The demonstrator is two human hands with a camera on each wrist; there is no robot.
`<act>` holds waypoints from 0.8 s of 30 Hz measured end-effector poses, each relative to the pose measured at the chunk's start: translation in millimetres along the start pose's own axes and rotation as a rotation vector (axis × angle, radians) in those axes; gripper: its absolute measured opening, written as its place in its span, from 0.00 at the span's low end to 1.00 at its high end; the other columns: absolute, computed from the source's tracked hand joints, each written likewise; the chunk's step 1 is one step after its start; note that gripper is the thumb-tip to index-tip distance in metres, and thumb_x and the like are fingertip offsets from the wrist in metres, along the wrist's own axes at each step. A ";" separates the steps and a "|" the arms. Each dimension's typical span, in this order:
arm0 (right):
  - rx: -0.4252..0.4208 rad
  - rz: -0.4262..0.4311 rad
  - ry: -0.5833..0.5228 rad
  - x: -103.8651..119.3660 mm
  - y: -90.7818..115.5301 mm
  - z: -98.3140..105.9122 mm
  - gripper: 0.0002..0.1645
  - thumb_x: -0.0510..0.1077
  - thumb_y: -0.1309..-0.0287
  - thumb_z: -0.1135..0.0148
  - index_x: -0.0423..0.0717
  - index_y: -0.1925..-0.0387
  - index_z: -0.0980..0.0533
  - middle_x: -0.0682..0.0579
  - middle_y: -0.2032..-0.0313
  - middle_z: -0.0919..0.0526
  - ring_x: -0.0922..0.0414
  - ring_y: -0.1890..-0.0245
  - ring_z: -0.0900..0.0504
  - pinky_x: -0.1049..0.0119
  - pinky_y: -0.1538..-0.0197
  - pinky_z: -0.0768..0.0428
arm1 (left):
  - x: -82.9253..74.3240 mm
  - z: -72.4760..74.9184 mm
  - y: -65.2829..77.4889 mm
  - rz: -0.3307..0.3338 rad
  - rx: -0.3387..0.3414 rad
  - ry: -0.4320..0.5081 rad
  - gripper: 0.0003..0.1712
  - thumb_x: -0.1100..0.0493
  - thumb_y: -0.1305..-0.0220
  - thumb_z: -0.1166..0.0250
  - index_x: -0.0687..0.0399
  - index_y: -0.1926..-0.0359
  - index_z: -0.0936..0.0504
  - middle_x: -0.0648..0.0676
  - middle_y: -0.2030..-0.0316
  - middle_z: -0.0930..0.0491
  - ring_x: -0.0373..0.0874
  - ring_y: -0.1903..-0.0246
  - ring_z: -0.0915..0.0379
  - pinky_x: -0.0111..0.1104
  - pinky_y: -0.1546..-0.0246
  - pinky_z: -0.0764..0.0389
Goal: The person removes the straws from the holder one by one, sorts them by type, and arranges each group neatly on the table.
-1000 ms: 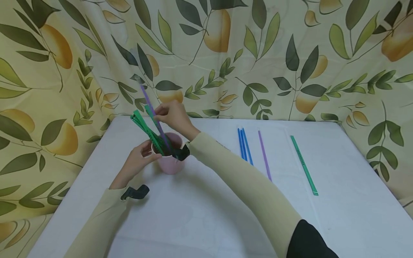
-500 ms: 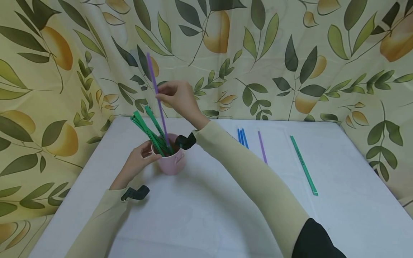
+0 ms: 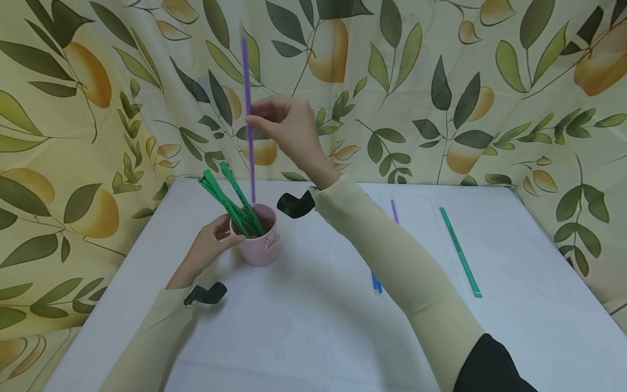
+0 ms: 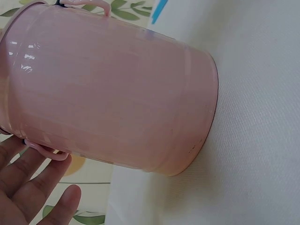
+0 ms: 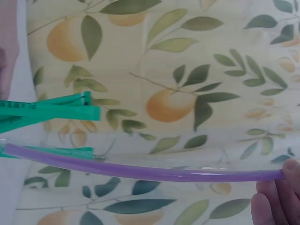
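In the head view my right hand (image 3: 294,128) pinches a purple drinking straw (image 3: 246,76) between thumb and fingers. It is held upright, its lower end just above the far rim of a pink bucket (image 3: 259,253). A clear wrapper shows along the straw (image 5: 164,175) in the right wrist view. Several green paper-sleeved sticks (image 3: 222,196), printed with dark lettering, lean leftward in the bucket. My left hand (image 3: 209,246) holds the bucket at its left rim. In the left wrist view, fingers (image 4: 33,180) of that hand are at the bucket's small side handle (image 4: 49,152).
Right of the bucket, on the white table (image 3: 313,326), lie another purple straw (image 3: 394,211) and a green-sleeved stick (image 3: 460,253). Blue straws (image 3: 376,282) are mostly hidden under my right forearm. A fruit-patterned cloth (image 3: 392,109) hangs behind and at the left.
My right hand has risen and shifted right, drawing the purple straw up out of the bucket to just above its rim. The left hand and the bucket have stayed put.
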State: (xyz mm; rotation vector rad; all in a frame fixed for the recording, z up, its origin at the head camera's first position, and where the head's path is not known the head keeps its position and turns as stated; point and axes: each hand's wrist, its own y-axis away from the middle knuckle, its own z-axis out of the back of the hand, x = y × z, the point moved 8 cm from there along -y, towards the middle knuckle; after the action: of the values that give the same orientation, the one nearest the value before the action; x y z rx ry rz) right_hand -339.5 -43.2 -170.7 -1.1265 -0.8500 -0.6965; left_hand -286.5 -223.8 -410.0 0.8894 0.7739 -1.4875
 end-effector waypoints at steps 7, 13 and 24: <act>-0.028 0.069 -0.047 15.8 9.9 20.3 0.13 0.36 0.48 0.34 0.34 0.59 0.19 0.40 0.62 0.14 0.56 0.64 0.14 0.68 0.54 0.16 | -0.5 0.0 0.6 0.000 0.001 -0.002 0.40 0.49 0.41 0.34 0.54 0.31 0.40 0.63 0.33 0.37 0.59 0.34 0.40 0.52 0.35 0.34; -0.058 0.080 -0.024 24.9 24.5 40.4 0.13 0.37 0.48 0.33 0.35 0.59 0.19 0.43 0.63 0.14 0.59 0.65 0.14 0.67 0.53 0.16 | -0.4 0.4 0.9 -0.007 0.002 0.009 0.40 0.49 0.41 0.35 0.54 0.31 0.40 0.63 0.33 0.37 0.59 0.34 0.40 0.52 0.34 0.35; -0.048 0.030 -0.036 18.7 54.6 68.0 0.13 0.36 0.48 0.33 0.33 0.60 0.19 0.53 0.67 0.13 0.59 0.66 0.14 0.67 0.54 0.16 | 0.9 -0.1 0.6 0.013 0.004 -0.009 0.43 0.46 0.42 0.35 0.53 0.30 0.41 0.63 0.32 0.39 0.60 0.33 0.41 0.52 0.35 0.35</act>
State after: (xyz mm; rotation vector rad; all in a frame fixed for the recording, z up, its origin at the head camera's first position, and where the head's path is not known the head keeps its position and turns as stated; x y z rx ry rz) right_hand -299.7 36.5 -167.5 -1.1958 -0.8486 -0.6771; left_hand -285.9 -224.3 -410.8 0.8885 0.7570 -1.4812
